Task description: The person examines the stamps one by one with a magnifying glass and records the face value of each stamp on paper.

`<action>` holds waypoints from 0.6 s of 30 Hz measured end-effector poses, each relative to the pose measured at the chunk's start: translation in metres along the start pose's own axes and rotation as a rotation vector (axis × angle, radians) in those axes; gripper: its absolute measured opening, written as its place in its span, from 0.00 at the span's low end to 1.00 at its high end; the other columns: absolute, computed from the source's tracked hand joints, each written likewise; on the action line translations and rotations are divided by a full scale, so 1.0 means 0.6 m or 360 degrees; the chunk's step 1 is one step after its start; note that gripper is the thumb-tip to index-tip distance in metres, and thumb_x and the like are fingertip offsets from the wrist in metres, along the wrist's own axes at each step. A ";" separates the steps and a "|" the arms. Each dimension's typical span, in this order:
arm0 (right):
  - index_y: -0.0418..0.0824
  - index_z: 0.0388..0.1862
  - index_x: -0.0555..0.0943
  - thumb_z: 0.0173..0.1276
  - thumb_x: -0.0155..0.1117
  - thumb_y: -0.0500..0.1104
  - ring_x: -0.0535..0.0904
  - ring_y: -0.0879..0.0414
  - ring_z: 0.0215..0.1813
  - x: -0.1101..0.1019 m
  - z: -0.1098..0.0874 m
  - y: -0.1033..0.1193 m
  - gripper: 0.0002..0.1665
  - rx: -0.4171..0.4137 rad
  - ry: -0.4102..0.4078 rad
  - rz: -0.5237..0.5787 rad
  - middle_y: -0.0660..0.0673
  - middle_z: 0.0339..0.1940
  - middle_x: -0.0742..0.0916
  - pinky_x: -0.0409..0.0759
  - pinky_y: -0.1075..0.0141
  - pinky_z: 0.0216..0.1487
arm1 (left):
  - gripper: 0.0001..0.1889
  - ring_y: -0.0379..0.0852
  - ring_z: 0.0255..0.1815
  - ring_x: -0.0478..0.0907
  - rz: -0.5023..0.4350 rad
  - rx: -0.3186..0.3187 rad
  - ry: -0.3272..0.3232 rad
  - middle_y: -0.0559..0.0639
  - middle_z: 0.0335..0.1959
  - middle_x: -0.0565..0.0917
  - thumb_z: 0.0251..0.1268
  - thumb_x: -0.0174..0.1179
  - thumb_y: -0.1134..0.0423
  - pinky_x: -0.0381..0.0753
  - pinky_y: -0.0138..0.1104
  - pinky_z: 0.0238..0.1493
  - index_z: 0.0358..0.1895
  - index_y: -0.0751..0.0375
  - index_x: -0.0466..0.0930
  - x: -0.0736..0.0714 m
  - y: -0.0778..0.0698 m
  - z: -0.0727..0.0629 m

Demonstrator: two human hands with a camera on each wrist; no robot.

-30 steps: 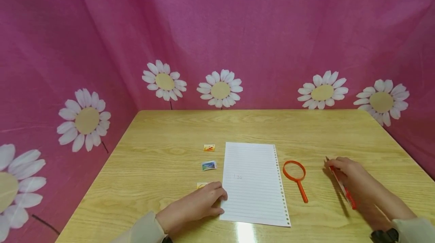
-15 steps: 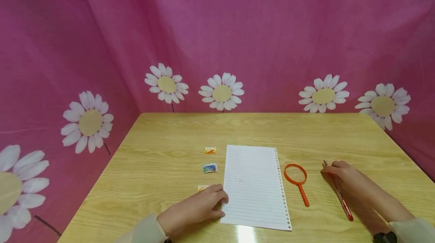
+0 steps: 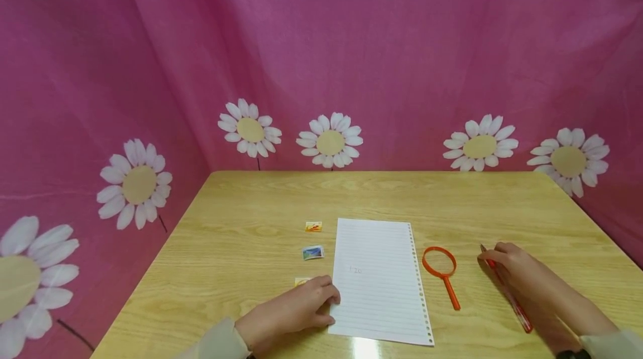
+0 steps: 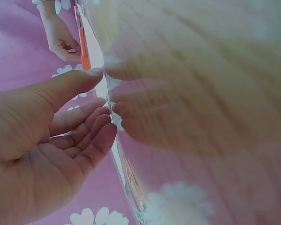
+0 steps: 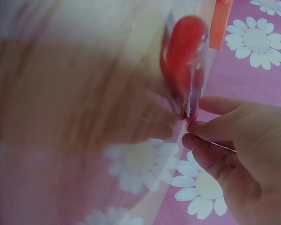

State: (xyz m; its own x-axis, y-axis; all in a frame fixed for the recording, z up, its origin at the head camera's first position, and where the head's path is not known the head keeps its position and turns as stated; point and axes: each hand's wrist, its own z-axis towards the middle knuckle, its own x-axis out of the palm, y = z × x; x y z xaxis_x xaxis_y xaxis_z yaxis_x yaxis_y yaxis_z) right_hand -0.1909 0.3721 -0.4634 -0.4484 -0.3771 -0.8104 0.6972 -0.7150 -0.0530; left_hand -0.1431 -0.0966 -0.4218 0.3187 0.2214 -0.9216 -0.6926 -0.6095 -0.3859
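My left hand [image 3: 301, 309] rests at the left edge of a lined paper sheet [image 3: 382, 286], fingertips touching it. In the left wrist view, the left hand's fingers [image 4: 91, 145] are loosely bent, holding nothing. Faint pencil-grey writing shows on the sheet. At the right, my right hand [image 3: 522, 272] pinches a red pen [image 3: 517, 310] near its tip, which points away from me. The pen lies low along the table; in the right wrist view the red pen [image 5: 185, 51] has its blurred rear end towards the camera.
Between sheet and right hand lies an orange magnifying glass [image 3: 447, 276]. Left of the sheet are a yellow stamp [image 3: 313, 226], a blue-green stamp [image 3: 313, 252] and another stamp [image 3: 301, 281] partly behind the left hand. A pink flowered curtain [image 3: 392, 68] surrounds the wooden table [image 3: 241, 247].
The red pen's rear end has come down towards the tabletop, the right hand staying around its front part. My left hand keeps its place on the sheet. The head view has tilted slightly upward.
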 end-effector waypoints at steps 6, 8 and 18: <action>0.39 0.32 0.82 0.33 0.70 0.22 0.71 0.59 0.26 -0.009 0.004 0.013 0.23 0.0110 -0.0028 -0.0158 0.50 0.24 0.78 0.74 0.71 0.24 | 0.11 0.30 0.38 0.66 -0.0004 -0.0005 -0.0019 0.42 0.42 0.75 0.62 0.67 0.58 0.72 0.21 0.46 0.44 0.56 0.79 0.003 0.004 0.005; 0.38 0.33 0.81 0.34 0.71 0.22 0.74 0.56 0.27 -0.011 0.007 0.019 0.23 0.0161 -0.0043 -0.0164 0.49 0.24 0.79 0.76 0.67 0.25 | 0.10 0.30 0.38 0.68 -0.0071 -0.0031 -0.0049 0.42 0.42 0.76 0.63 0.66 0.59 0.74 0.22 0.46 0.44 0.56 0.79 0.002 0.007 0.005; 0.41 0.31 0.77 0.56 0.72 0.33 0.67 0.66 0.28 -0.023 0.033 0.062 0.11 0.0593 0.0191 -0.0001 0.54 0.24 0.76 0.70 0.69 0.27 | 0.10 0.41 0.37 0.76 -0.0128 -0.0095 -0.0384 0.50 0.39 0.77 0.63 0.65 0.66 0.77 0.25 0.38 0.44 0.65 0.78 -0.018 0.048 0.013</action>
State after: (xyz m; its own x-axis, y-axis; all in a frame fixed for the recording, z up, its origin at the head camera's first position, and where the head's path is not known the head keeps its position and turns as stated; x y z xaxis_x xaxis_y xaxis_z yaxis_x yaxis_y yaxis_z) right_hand -0.1699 0.3394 -0.4426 -0.3649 -0.3209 -0.8740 0.4361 -0.8883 0.1440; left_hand -0.1713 -0.1105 -0.4232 0.2028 0.4419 -0.8738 -0.6295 -0.6247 -0.4620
